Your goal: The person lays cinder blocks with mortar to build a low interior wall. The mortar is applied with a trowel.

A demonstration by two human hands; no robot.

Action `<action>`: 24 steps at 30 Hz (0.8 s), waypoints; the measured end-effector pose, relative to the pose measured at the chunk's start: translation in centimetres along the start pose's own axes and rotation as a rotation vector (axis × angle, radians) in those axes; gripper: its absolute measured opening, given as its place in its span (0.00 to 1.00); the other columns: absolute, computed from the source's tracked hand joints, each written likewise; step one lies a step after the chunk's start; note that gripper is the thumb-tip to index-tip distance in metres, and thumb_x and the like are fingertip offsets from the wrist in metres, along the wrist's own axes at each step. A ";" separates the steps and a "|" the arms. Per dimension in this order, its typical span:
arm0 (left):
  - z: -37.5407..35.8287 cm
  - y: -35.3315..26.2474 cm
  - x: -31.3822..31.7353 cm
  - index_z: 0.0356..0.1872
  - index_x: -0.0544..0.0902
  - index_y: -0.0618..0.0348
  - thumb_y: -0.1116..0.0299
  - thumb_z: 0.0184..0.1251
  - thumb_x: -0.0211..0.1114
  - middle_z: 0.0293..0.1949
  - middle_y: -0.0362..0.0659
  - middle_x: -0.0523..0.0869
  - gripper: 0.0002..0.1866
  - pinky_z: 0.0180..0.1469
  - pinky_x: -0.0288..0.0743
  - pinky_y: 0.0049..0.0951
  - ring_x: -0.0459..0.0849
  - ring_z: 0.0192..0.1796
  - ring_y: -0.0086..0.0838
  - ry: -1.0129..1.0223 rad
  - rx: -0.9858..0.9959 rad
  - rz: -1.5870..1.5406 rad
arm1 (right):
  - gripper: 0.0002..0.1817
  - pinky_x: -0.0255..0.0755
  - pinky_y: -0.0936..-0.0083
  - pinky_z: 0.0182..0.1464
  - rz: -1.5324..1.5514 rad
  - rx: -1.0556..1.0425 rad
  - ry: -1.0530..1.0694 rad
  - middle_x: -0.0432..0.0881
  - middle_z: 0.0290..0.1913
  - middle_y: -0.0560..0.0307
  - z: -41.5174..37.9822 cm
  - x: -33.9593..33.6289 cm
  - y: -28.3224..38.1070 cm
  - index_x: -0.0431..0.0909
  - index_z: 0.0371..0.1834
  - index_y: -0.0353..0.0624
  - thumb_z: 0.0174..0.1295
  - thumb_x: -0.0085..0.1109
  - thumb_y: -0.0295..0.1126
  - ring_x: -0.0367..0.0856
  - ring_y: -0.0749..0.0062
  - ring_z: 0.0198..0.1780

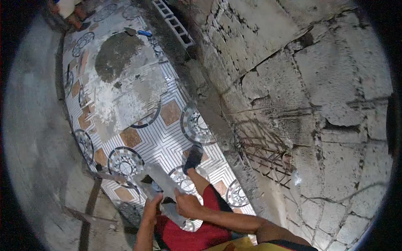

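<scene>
A grey hollow concrete block (pixel 161 178), with dark openings along it, is held at a slant in front of my red shorts. My left hand (pixel 151 208) grips its left side, close to a small blue patch that I cannot make out. On the opposite side, my right hand (pixel 188 205) is closed around the block's edge. Beneath it lies the patterned tile floor (pixel 163 136), and my foot in a dark shoe (pixel 193 159) stands on the tiles.
Ahead, a mound of wet mortar (pixel 117 56) sits on a smeared patch, with a blue-handled trowel (pixel 138 32) beyond it. Another hollow block (pixel 173 24) lies along the rough block wall (pixel 335 83). Rusty rebar (pixel 268 157) is at right. A person's legs (pixel 75 19) show top left.
</scene>
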State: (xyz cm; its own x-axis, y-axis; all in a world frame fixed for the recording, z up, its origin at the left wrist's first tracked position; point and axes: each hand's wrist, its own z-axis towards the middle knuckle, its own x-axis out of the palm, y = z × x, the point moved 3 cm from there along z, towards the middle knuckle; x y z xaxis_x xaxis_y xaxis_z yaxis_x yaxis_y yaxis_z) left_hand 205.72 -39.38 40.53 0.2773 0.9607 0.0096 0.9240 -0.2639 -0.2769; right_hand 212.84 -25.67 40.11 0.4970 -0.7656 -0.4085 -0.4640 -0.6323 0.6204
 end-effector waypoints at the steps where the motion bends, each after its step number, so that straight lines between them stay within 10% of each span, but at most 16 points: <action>1: 0.0 -2.0 0.6 0.45 0.75 0.64 0.53 0.53 0.65 0.36 0.44 0.81 0.25 0.26 0.72 0.24 0.80 0.31 0.28 -0.103 0.036 -0.008 | 0.35 0.75 0.56 0.30 0.035 0.025 -0.028 0.77 0.31 0.30 1.7 -1.2 -0.6 0.56 0.58 0.22 0.46 0.55 0.27 0.80 0.43 0.30; 2: 3.6 -1.4 -0.7 0.48 0.76 0.61 0.50 0.56 0.61 0.43 0.47 0.80 0.26 0.34 0.72 0.38 0.79 0.38 0.37 -0.054 -0.089 0.013 | 0.34 0.75 0.57 0.29 0.017 0.019 -0.080 0.76 0.32 0.30 2.6 -2.3 -0.7 0.57 0.58 0.23 0.46 0.55 0.27 0.80 0.43 0.30; 7: 9.6 -10.0 5.6 0.49 0.72 0.67 0.59 0.58 0.62 0.41 0.48 0.80 0.24 0.33 0.74 0.33 0.80 0.38 0.36 -0.100 -0.005 0.036 | 0.33 0.76 0.57 0.31 -0.114 0.051 -0.169 0.75 0.39 0.32 8.7 -11.7 -3.4 0.59 0.59 0.27 0.47 0.55 0.25 0.80 0.43 0.33; 13: 17.7 -20.0 15.0 0.51 0.70 0.71 0.67 0.58 0.63 0.43 0.50 0.79 0.23 0.42 0.74 0.31 0.79 0.42 0.33 -0.141 0.153 0.199 | 0.27 0.62 0.58 0.60 0.208 0.134 -0.674 0.73 0.51 0.36 9.5 -16.1 -11.3 0.63 0.58 0.30 0.53 0.51 0.29 0.68 0.44 0.57; 15: 24.1 -22.8 17.5 0.52 0.69 0.72 0.68 0.58 0.62 0.46 0.51 0.78 0.24 0.44 0.73 0.31 0.78 0.45 0.33 -0.097 0.207 0.219 | 0.22 0.63 0.58 0.59 0.606 0.499 -0.468 0.73 0.50 0.36 7.3 -21.6 -9.9 0.67 0.54 0.31 0.57 0.49 0.30 0.70 0.43 0.54; 24: 49.2 -37.0 25.3 0.49 0.71 0.69 0.65 0.60 0.61 0.43 0.53 0.79 0.20 0.39 0.79 0.41 0.81 0.41 0.40 0.309 0.426 0.413 | 0.15 0.65 0.57 0.53 0.586 0.763 -0.586 0.76 0.44 0.42 7.6 -3.0 -8.9 0.72 0.46 0.38 0.58 0.48 0.33 0.72 0.46 0.49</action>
State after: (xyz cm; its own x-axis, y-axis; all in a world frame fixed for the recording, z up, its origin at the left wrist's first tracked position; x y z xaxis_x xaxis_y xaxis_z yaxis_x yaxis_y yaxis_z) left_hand 165.63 -1.13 3.77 0.7074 0.7025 0.0787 0.5583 -0.4870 -0.6717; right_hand 209.93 -18.68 30.75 -0.2726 -0.7791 -0.5645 -0.9398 0.0898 0.3298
